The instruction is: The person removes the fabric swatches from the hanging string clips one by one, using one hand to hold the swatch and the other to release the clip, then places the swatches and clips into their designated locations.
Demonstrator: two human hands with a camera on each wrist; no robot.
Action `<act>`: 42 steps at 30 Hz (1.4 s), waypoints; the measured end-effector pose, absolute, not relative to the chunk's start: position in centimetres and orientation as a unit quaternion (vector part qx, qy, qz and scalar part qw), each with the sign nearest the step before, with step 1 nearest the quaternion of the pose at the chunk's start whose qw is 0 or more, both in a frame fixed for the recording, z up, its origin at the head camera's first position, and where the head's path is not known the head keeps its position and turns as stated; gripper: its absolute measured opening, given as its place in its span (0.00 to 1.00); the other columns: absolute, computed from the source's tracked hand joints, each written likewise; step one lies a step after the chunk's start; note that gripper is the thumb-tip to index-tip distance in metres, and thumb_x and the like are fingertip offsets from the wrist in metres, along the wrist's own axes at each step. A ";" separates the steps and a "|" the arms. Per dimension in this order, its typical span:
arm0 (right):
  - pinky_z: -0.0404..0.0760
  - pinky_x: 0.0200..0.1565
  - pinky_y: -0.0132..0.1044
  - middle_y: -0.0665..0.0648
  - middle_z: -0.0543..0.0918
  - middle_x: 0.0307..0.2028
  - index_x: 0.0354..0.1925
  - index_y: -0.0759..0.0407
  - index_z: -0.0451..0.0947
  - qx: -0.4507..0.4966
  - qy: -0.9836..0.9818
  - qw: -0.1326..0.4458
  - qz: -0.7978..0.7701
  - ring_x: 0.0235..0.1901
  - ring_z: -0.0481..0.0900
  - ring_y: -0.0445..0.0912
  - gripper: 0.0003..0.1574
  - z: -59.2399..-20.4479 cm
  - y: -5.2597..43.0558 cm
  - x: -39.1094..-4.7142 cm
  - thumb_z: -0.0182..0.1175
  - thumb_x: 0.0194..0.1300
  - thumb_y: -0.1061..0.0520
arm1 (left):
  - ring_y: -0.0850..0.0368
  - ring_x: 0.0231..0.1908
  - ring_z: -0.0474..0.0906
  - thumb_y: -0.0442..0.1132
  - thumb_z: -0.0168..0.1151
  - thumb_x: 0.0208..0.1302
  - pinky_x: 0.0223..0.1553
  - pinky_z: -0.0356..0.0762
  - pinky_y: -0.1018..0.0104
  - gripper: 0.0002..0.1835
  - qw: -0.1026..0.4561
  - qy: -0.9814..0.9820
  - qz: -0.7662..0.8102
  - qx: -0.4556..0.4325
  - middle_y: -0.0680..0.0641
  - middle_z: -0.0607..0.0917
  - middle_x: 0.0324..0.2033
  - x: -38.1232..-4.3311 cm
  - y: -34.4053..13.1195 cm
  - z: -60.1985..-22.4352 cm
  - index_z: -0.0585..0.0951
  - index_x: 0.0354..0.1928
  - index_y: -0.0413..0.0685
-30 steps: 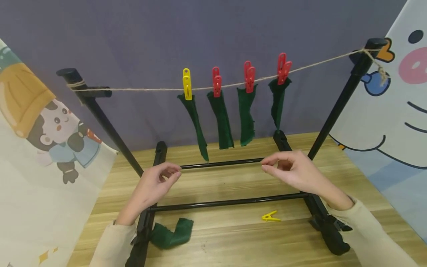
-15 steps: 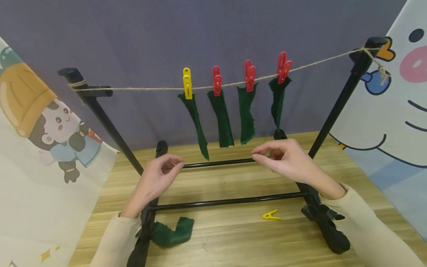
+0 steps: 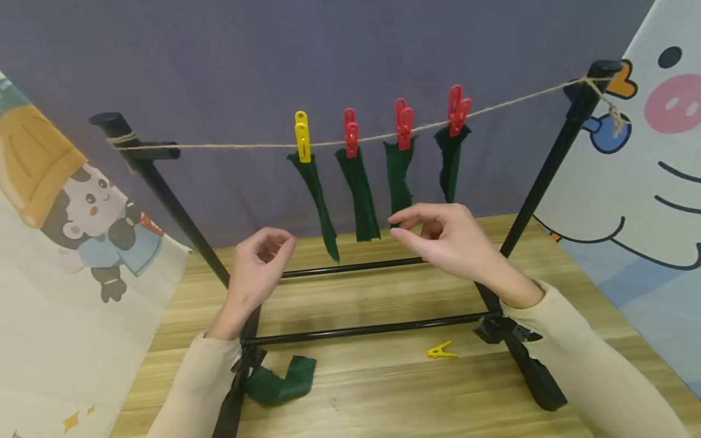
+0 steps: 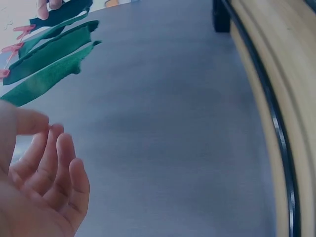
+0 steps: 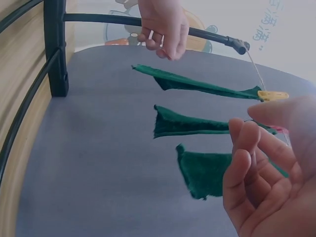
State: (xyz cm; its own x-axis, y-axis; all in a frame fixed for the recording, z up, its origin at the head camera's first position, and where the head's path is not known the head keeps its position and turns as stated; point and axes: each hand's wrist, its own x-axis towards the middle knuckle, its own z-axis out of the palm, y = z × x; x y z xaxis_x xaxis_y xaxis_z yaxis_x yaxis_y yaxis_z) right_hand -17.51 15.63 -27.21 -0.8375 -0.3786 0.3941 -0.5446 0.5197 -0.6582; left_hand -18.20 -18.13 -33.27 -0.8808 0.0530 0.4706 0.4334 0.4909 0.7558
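Observation:
Several narrow green cloth strips hang from a string point(image 3: 219, 146), under one yellow clothespin point(image 3: 303, 137) and three red clothespins point(image 3: 352, 134). My left hand point(image 3: 257, 267) hovers left of the leftmost strip point(image 3: 320, 207), its fingers loosely bent and holding nothing. In front of the strips on the right is my right hand point(image 3: 443, 240), thumb and forefinger close together with nothing visible between them. It overlaps the lower end of one green strip point(image 3: 398, 170) in the head view. The right wrist view shows my right hand point(image 5: 266, 163) beside the hanging strips.
A black frame point(image 3: 372, 330) with two upright posts carries the string and stands on a wooden table point(image 3: 372, 389). A bent green cloth piece point(image 3: 282, 382) lies at front left, a loose yellow clothespin point(image 3: 442, 350) at front right. Cartoon-printed panels flank both sides.
Both hands have risen toward the hanging strips. My right hand has also moved left, now overlapping a strip. The cloths and clothespins keep their places.

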 end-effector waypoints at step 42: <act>0.74 0.23 0.32 0.52 0.88 0.53 0.59 0.56 0.82 0.391 -0.804 0.288 0.344 0.15 0.72 0.34 0.23 -17.9 7.7 -18.1 0.65 0.69 0.52 | 0.50 0.38 0.84 0.45 0.64 0.72 0.38 0.84 0.65 0.14 0.180 -0.763 -0.595 -0.173 0.58 0.86 0.35 -20.2 -13.1 -28.3 0.85 0.53 0.46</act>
State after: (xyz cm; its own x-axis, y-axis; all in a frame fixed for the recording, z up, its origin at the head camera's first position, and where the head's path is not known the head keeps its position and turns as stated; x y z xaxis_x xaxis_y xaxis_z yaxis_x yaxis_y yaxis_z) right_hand -18.14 7.68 -17.86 -0.5283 -0.4306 0.7318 -0.8265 0.4581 -0.3272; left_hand -20.21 -13.14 -28.34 -0.8750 0.0495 0.4816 0.4791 0.2308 0.8468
